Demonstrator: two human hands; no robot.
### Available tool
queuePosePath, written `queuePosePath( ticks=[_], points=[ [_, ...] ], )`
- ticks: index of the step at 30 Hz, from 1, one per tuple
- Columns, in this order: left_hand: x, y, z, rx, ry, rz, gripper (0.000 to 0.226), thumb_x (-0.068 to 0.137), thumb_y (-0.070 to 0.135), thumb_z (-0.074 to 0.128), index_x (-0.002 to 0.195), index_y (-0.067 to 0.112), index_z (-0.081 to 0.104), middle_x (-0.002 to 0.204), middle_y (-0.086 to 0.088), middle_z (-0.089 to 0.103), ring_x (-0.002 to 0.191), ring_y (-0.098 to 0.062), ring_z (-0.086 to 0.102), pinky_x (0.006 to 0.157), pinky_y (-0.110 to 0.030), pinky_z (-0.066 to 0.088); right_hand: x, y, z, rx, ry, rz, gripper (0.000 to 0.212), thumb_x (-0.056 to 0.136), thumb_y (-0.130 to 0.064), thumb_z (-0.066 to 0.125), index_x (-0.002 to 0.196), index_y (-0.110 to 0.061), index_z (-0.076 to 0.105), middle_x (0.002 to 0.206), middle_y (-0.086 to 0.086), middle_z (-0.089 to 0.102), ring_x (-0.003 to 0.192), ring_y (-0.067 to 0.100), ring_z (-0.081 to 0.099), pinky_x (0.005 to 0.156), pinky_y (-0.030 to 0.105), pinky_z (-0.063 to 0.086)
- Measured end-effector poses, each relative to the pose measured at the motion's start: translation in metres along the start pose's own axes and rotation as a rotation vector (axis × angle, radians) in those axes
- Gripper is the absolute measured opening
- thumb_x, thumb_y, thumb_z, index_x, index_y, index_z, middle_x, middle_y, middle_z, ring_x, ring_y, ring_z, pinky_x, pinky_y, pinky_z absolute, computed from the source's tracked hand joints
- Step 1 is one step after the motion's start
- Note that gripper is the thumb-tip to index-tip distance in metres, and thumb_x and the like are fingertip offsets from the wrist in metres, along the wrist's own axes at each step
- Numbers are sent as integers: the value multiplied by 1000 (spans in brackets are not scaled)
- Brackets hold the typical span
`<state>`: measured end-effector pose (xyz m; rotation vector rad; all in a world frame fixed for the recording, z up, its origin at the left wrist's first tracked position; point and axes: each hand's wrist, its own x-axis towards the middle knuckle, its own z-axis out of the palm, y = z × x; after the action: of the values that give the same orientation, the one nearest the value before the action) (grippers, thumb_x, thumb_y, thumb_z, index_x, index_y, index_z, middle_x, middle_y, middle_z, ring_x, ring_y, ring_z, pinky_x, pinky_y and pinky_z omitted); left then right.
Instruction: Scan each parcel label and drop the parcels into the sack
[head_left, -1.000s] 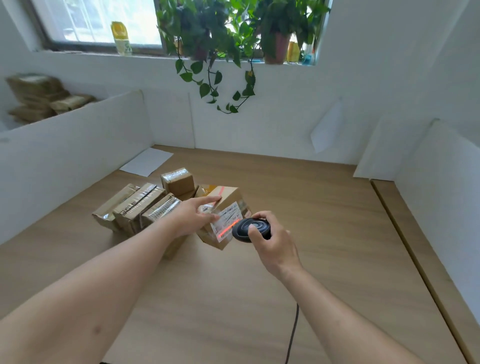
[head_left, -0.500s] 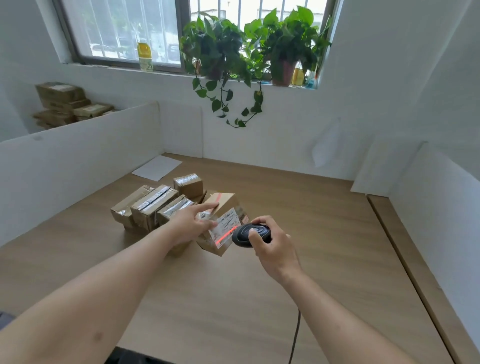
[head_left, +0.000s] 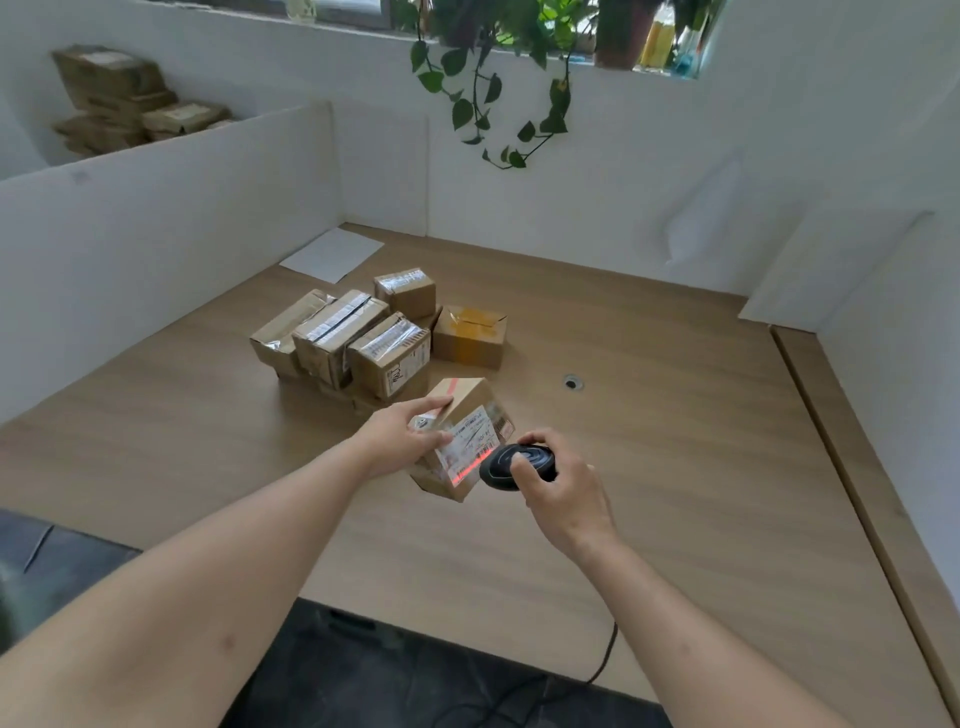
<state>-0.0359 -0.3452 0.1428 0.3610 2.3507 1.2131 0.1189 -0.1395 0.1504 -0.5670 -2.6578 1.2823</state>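
Since the earlier frames the held parcel and both hands had come back toward the near edge of the table, clear of the group of parcels, so that the yellow-taped box behind it now showed in full.

Far left, behind a white partition, a stack of brown packages sat on a ledge. On the table's far left corner lay a white sheet of paper. Nearer the middle stood the group of parcels, several wrapped in clear tape, packed touching one another, with the yellow-taped box just beside them on the right.

In front of that group the left hand gripped the parcel, fingers curled over its top edge and thumb on the labelled face, holding it tilted above the table. A red scan line crossed the lower part of its white label. Just to the right, almost touching the parcel, the right hand was closed around a black scanner, thumb on top, its head pointing at the label. A dark cable hung from below that wrist over the table edge. Further right, a small round hole was set in the tabletop. A trailing plant hung down from the windowsill above.
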Motion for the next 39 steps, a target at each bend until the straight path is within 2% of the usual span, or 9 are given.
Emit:
queuePosePath(
  ticks=[6, 10, 13, 17, 20, 26, 30, 33, 39],
  points=[
    [7, -45, 21, -9, -30, -59, 54, 92, 38, 78, 138, 58, 57, 134, 5, 64, 98, -8, 72, 91, -31, 60, -5, 25, 25, -35, -63, 63, 41, 78, -68, 47, 113, -49, 57, 94, -15, 74, 88, 18, 70, 76, 41, 59],
    [8, -72, 40, -10, -51, -102, 54, 95, 38, 75, 142, 54, 55, 121, 2, 69, 90, -6, 72, 70, -15, 54, -9, 44, 45, -9, -113, 116, 46, 78, -71, 47, 117, -47, 57, 96, -14, 76, 89, 17, 72, 80, 43, 60],
    [11, -99, 58, 35, -51, -113, 59, 93, 43, 75, 145, 56, 52, 136, 2, 65, 109, -16, 69, 92, -32, 58, -13, 57, 61, 11, -141, 154, 50, 78, -71, 49, 120, -46, 59, 101, -18, 76, 94, 13, 71, 86, 42, 59],
    [10, -122, 81, 167, -17, -139, 65, 92, 58, 71, 151, 52, 45, 129, -3, 56, 114, -24, 60, 94, -38, 53, -13, 72, 77, 17, -146, 183, 32, 91, -60, 61, 120, -48, 58, 104, -22, 74, 99, 13, 71, 88, 42, 59],
    [8, -134, 93, 148, 15, -154, 65, 94, 59, 67, 153, 50, 43, 125, -4, 51, 114, -25, 56, 99, -43, 52, -11, 79, 83, 51, -124, 208, 29, 86, -63, 58, 113, -52, 57, 100, -19, 75, 92, 14, 74, 85, 43, 60],
    [1, -153, 91, 14, -33, -133, 88, 85, 36, 84, 156, 53, 37, 133, -3, 38, 121, -22, 49, 103, -27, 41, -8, 88, 92, 74, -116, 228, 33, 82, -67, 54, 112, -53, 58, 100, -17, 76, 91, 15, 75, 85, 47, 61],
    [2, -161, 91, -63, -36, -152, 89, 83, 29, 86, 153, 57, 39, 132, -3, 31, 121, -22, 48, 105, -23, 38, -4, 85, 94, 81, -120, 224, 34, 83, -66, 56, 113, -52, 60, 101, -17, 76, 91, 14, 75, 85, 48, 62],
    [7, -164, 83, -103, -33, -165, 83, 81, 27, 89, 148, 55, 48, 127, -2, 38, 113, -15, 51, 99, -24, 42, 2, 76, 93, 97, -120, 203, 32, 83, -65, 56, 113, -53, 60, 101, -18, 76, 91, 13, 75, 83, 50, 63],
    [14, -154, 43, -228, -13, -85, 77, 63, 44, 90, 131, 61, 61, 140, 5, 60, 125, -18, 63, 99, -41, 59, 18, 41, 79, 121, -74, 109, 27, 86, -63, 55, 110, -52, 60, 96, -13, 76, 85, 14, 75, 73, 49, 63]
  ],
)
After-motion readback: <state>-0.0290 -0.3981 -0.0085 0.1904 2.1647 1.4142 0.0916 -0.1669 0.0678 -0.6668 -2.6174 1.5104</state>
